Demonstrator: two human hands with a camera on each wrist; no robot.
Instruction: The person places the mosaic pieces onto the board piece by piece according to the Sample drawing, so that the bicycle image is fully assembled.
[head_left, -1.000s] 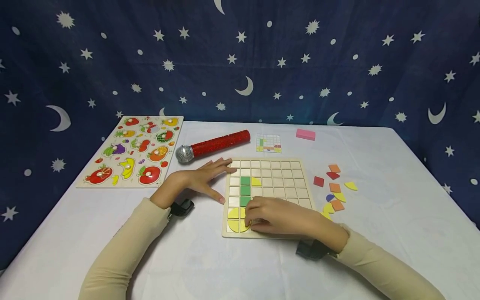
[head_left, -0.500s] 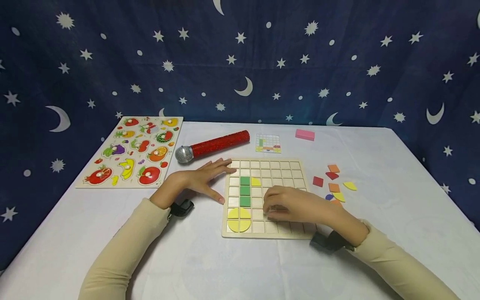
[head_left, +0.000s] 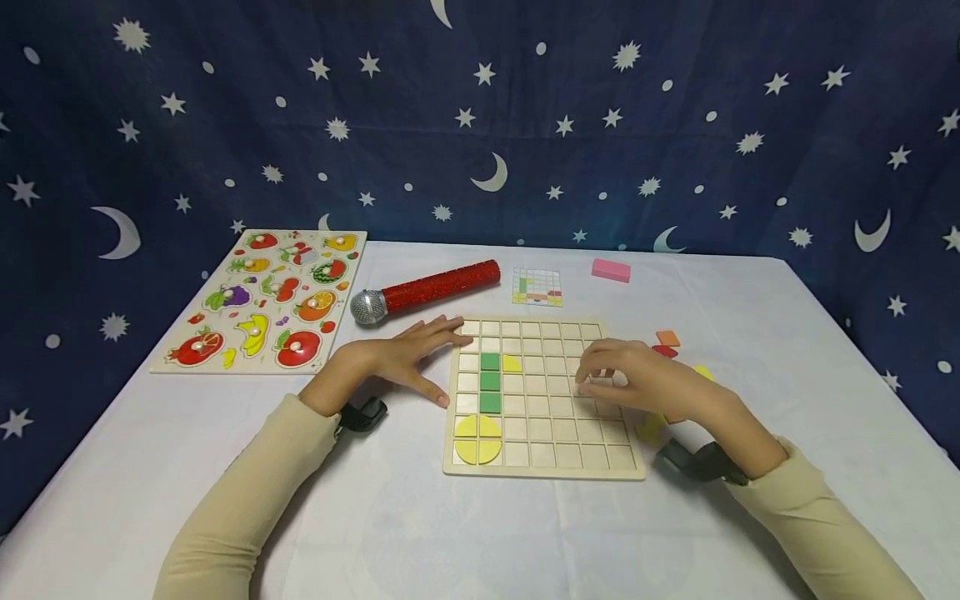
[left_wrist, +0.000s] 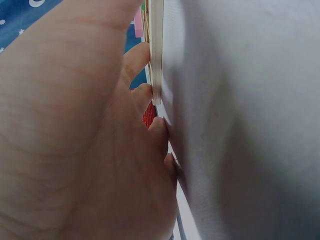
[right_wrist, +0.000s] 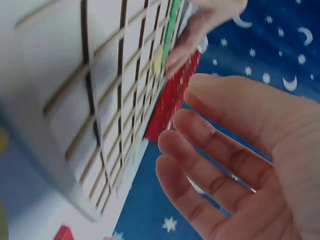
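A wooden grid board (head_left: pixel 540 431) lies in front of me. My left hand (head_left: pixel 401 360) rests at its left side with straight, spread fingers, fingertips and thumb at the board's edge. Over the right part of the board hovers my right hand (head_left: pixel 637 379); the right wrist view shows its fingers (right_wrist: pixel 220 150) loosely bent with nothing between them. Four-cell yellow circle pieces (head_left: pixel 467 452) fill the near left corner. Above them stand green squares (head_left: pixel 490 381) in a column, with a yellow quarter piece (head_left: pixel 512 363) beside the top one.
Loose pieces, among them an orange square (head_left: pixel 667 338), lie right of the board, partly hidden by my right hand. Behind the board are a pattern card (head_left: pixel 537 287), a red microphone (head_left: pixel 442 286) and a pink block (head_left: pixel 611 270). A fruit puzzle (head_left: pixel 262 304) lies left.
My right hand has left the yellow pieces at the near left corner and moved right and away across the board toward the loose pieces. My left hand has stayed put.
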